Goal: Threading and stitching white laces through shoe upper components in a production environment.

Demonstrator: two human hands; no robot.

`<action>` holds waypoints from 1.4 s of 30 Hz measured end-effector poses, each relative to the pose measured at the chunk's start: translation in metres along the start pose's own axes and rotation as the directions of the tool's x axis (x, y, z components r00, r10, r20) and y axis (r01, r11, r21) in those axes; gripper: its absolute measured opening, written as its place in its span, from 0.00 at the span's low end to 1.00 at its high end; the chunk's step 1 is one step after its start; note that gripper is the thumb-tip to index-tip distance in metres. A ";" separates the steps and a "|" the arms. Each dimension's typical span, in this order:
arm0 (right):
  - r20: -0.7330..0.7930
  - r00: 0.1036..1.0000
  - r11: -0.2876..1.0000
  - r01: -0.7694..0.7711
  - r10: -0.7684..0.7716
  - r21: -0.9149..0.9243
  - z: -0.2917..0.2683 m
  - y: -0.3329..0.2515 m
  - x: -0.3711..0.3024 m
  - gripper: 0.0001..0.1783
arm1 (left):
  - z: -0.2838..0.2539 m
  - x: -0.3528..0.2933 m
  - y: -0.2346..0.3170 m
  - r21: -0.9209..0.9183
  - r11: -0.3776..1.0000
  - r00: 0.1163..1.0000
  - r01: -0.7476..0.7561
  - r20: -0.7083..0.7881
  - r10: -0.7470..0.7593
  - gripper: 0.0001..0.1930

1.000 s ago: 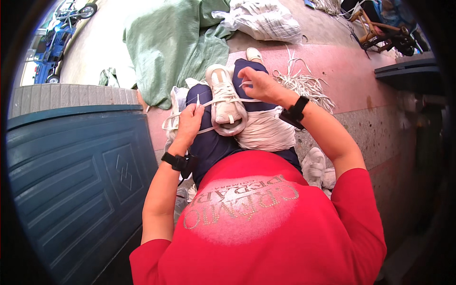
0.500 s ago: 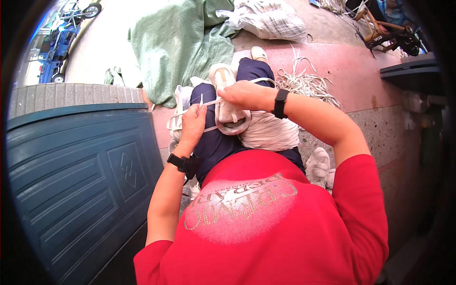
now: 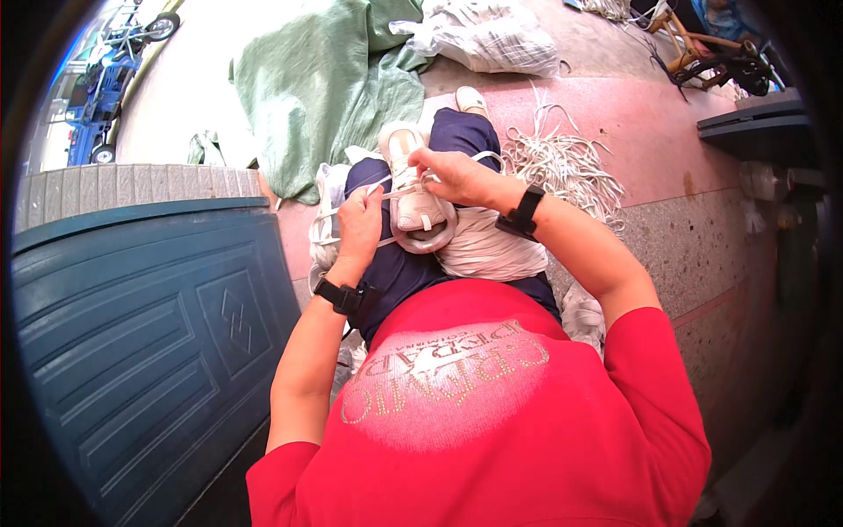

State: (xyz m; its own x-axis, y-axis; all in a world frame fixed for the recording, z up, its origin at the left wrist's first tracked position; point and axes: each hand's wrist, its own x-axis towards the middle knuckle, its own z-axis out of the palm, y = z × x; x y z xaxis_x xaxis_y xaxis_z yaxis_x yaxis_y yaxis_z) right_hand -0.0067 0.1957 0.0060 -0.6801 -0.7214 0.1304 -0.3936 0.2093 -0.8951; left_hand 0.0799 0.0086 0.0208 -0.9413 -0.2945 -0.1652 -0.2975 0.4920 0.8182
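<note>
A pale beige and white shoe (image 3: pixel 413 213) rests on my lap over the dark blue trousers, its opening toward me. White shoelace (image 3: pixel 399 192) runs across its upper between my hands. My left hand (image 3: pixel 358 230), on the shoe's left side, pinches the lace, with a lace end standing up from the fingers. On the shoe's right edge, my right hand (image 3: pixel 461 180) has thumb and forefinger pressed together at the lace holes, on the lace. A thick bundle of white laces (image 3: pixel 492 250) lies on my right thigh.
Loose white laces (image 3: pixel 566 167) are heaped on the floor ahead right. More pale shoes (image 3: pixel 583 314) sit by my right hip, and white ones (image 3: pixel 327 211) by my left knee. A green sheet (image 3: pixel 307 97) and plastic bag (image 3: pixel 483 39) lie ahead; a blue door (image 3: pixel 149 325) stands left.
My right hand has drawn back from over the shoe to its right edge, fingers now pinched at the lace holes. The left hand stays at the left with the lace.
</note>
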 end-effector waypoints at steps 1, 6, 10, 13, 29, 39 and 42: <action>0.031 0.999 0.998 0.017 -0.015 -0.062 0.000 0.000 0.001 0.18 | -0.001 0.000 0.000 0.061 0.994 0.995 -0.085 -0.042 0.088 0.13; 0.072 0.990 0.966 0.137 -0.124 -0.219 -0.001 0.015 0.003 0.17 | -0.002 -0.003 -0.004 0.190 0.957 0.973 -0.218 -0.030 0.227 0.13; 0.009 0.990 0.978 0.139 -0.139 -0.158 -0.004 0.013 0.001 0.16 | -0.001 -0.003 -0.006 0.141 0.954 0.961 -0.266 -0.036 0.273 0.12; 0.005 0.991 0.987 0.131 -0.131 -0.096 -0.008 0.003 0.000 0.16 | 0.002 0.000 -0.011 0.198 0.930 0.949 -0.311 0.012 0.315 0.13; 0.049 0.999 0.995 -0.025 0.020 0.095 -0.009 0.011 0.003 0.14 | 0.004 0.001 -0.017 0.148 0.961 0.971 -0.234 0.079 0.224 0.13; 0.117 0.984 0.980 -0.150 0.134 0.134 -0.010 0.018 0.006 0.12 | 0.005 0.000 0.011 0.202 0.912 0.930 -0.356 0.174 0.324 0.10; 0.140 0.986 0.979 -0.118 0.095 0.169 -0.004 0.028 0.009 0.15 | -0.004 0.003 0.017 0.270 0.898 0.931 -0.348 0.214 0.296 0.10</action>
State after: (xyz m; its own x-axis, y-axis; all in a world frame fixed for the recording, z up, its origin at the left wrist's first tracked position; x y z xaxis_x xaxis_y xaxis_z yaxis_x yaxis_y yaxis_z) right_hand -0.0259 0.1973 -0.0161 -0.6208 -0.7838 -0.0159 -0.2008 0.1786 -0.9632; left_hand 0.0729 0.0133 0.0366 -0.9985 0.0469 -0.0295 0.0169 0.7653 0.6434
